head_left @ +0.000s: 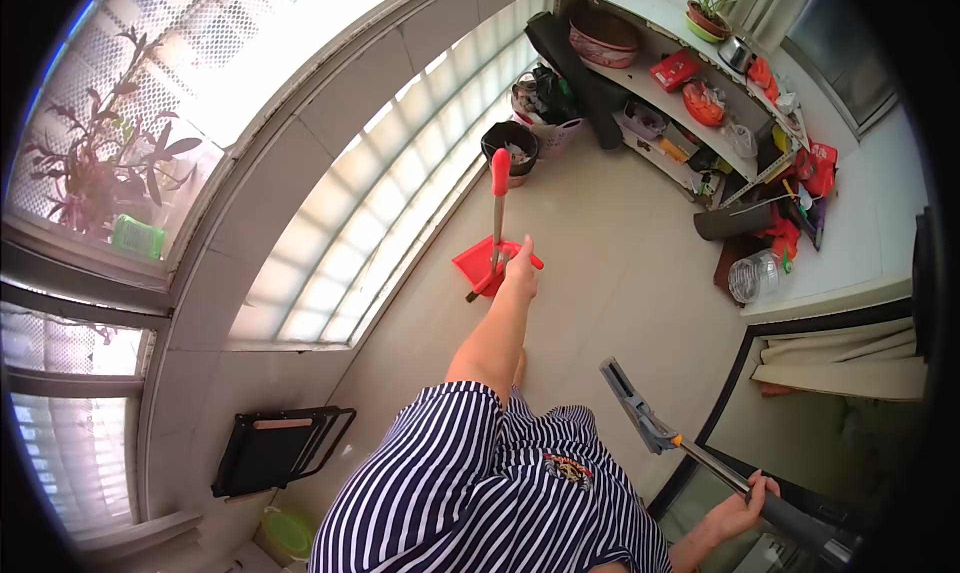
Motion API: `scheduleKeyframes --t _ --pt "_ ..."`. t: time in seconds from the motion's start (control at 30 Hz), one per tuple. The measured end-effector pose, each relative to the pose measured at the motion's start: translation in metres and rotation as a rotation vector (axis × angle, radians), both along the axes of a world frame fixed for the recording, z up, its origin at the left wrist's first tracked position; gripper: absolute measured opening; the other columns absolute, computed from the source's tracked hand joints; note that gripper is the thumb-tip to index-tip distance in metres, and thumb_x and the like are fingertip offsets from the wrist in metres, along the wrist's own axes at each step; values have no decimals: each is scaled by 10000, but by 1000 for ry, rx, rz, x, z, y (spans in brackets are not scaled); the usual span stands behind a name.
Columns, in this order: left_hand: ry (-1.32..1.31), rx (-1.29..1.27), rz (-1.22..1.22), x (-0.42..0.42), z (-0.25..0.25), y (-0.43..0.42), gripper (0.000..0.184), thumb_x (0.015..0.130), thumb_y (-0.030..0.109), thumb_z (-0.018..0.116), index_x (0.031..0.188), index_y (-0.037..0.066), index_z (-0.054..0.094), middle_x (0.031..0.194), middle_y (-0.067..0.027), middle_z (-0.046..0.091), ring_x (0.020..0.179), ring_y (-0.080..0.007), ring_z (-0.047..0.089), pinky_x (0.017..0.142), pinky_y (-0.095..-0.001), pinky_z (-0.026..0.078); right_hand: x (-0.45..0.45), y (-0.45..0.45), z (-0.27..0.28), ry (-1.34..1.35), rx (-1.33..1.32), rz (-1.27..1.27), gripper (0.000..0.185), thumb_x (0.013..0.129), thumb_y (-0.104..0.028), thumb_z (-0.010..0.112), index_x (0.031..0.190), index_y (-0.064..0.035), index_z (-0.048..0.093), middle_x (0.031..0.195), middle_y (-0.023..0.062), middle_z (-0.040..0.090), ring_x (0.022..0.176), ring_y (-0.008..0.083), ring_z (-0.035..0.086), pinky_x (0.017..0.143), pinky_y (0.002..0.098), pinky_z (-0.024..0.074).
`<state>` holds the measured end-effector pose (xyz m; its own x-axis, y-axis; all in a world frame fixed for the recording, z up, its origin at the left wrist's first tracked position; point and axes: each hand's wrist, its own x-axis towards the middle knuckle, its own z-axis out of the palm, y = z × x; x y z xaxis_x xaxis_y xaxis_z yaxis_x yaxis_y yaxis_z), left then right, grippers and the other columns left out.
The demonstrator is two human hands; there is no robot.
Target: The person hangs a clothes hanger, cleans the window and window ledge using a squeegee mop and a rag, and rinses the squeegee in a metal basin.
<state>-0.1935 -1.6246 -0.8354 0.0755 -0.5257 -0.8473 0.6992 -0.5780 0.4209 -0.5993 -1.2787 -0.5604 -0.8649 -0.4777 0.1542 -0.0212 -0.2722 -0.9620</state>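
My left hand (521, 265) is stretched forward with its fingers closed around a red-ended handle, beside the upright pole of a red dustpan (474, 260). The pole rises to a red grip (500, 173). Dark brush bristles (473, 296) show at the pan's lower edge; whether the hand also grips the dustpan pole cannot be made out. Low on the right, my right hand (745, 508) is closed around the metal pole of a grey mop head (637, 410), which hangs tilted above the floor.
A black bin (510, 145) and a pink basket (560, 135) stand by the glass-block wall. Shelves (655, 93) hold red items and a basin. A clear plastic container (752, 278) sits at right. A black folded frame (270, 453) leans at left; potted plants stand higher up.
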Motion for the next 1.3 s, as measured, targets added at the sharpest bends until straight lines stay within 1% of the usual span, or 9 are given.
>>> scheduleKeyframes --t 0.1,0.17,0.27,0.4,0.53,0.7,0.97,1.23,1.3 --pt "-123 169 214 -12 -41 -39 388 879 498 705 963 140 583 931 10 599 827 -146 579 770 -300 513 -25 -47 -2 19 10 45 88 927 -4 540 1004 -41 519 891 21 469 854 131 478 1068 364 392" --pt "-57 -5 375 -11 -74 -53 511 887 483 696 1167 87 534 1008 -52 602 818 -223 593 808 -484 525 -40 -82 -7 20 36 59 66 925 -1 568 982 -25 545 872 43 492 835 161 494 1060 377 415" --pt "30 -8 470 -4 -26 -39 365 963 461 597 858 120 519 697 13 523 589 -152 511 557 -315 471 -62 -152 -17 -34 75 195 171 929 -2 541 1092 -44 512 986 31 513 961 124 497 1100 352 359" --pt "-288 -6 763 -4 -24 12 308 983 385 568 795 147 514 556 51 398 421 -100 360 390 -261 310 -92 -229 -44 -90 186 446 175 900 18 560 1064 -39 538 1040 43 524 1047 154 494 1044 323 355" --pt "-334 79 936 36 3 94 335 948 402 622 775 134 519 555 64 388 417 -76 323 419 -266 309 -62 -330 -57 -73 260 800 133 870 31 631 972 -39 581 982 40 544 956 148 518 916 280 400" --pt "-262 122 1208 44 15 179 311 955 395 598 788 163 474 557 78 348 427 -76 303 456 -273 332 -20 -401 -68 -77 295 1136 163 857 62 628 984 -33 590 966 48 543 991 168 540 1067 343 383" --pt "-158 7 1707 99 -10 281 258 957 313 506 765 171 409 567 65 332 451 -81 314 500 -274 345 104 -423 -43 124 325 1463 231 803 92 653 973 -43 573 980 58 571 1030 189 553 1096 373 375" --pt "-130 -39 1891 180 -47 374 336 1008 400 448 761 172 454 545 67 410 458 -100 386 552 -278 404 212 -437 -14 193 304 1595 229 805 97 651 987 -34 605 1021 69 618 1039 188 574 999 346 431" --pt "-130 -38 1854 195 -55 394 347 1013 431 438 800 161 486 594 45 461 502 -119 438 586 -303 434 242 -435 -3 208 312 1604 218 823 96 628 976 -51 575 995 51 580 1026 175 562 1084 374 390"
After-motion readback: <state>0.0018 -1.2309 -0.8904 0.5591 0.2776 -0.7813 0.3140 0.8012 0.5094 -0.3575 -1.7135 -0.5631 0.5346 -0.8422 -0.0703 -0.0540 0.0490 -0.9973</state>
